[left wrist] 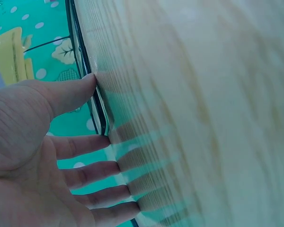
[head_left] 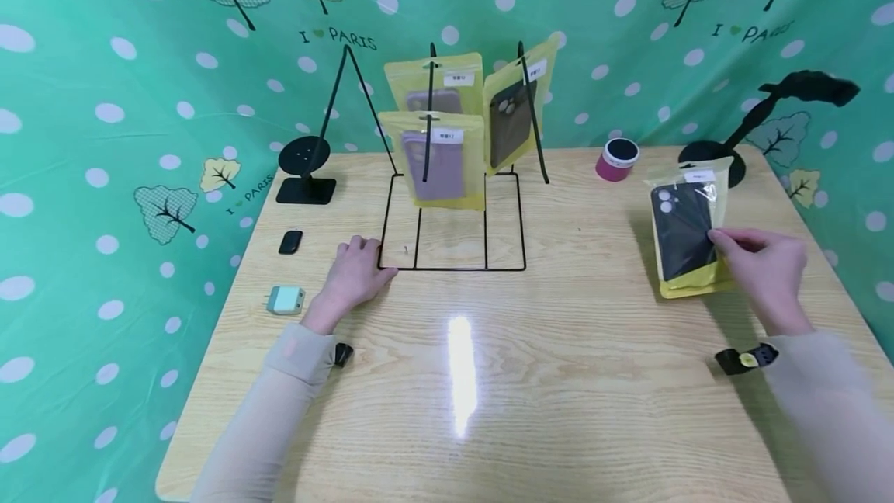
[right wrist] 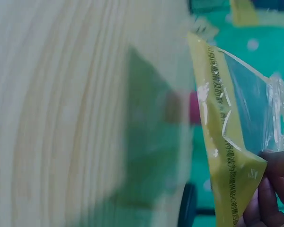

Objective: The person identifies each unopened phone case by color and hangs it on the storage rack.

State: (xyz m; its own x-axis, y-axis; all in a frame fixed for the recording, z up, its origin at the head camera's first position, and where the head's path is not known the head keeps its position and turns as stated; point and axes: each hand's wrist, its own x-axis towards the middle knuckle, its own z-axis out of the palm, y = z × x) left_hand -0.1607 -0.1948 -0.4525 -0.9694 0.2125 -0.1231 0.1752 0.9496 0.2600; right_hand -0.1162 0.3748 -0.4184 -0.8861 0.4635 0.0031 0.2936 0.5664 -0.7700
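My right hand (head_left: 764,274) pinches the edge of a clear-and-yellow bag with a black phone case (head_left: 680,225) inside, held upright above the table's right side. In the right wrist view, the bag's yellow back (right wrist: 222,156) shows printed text. My left hand (head_left: 356,274) rests at the front left corner of a black wire rack (head_left: 454,268). Its fingers (left wrist: 92,172) are spread with tips on the table, and the thumb touches the wire. On the rack hang bagged phone cases: two purple ones (head_left: 440,165), one behind the other, and a dark one (head_left: 513,119).
At the left stand a black stand (head_left: 305,169), a small black object (head_left: 290,242) and a pale blue plug adapter (head_left: 285,300). A pink jar with a dark lid (head_left: 618,160) and a black lamp-like stand (head_left: 761,119) are at the back right. A polka-dot cloth (head_left: 594,45) hangs behind.
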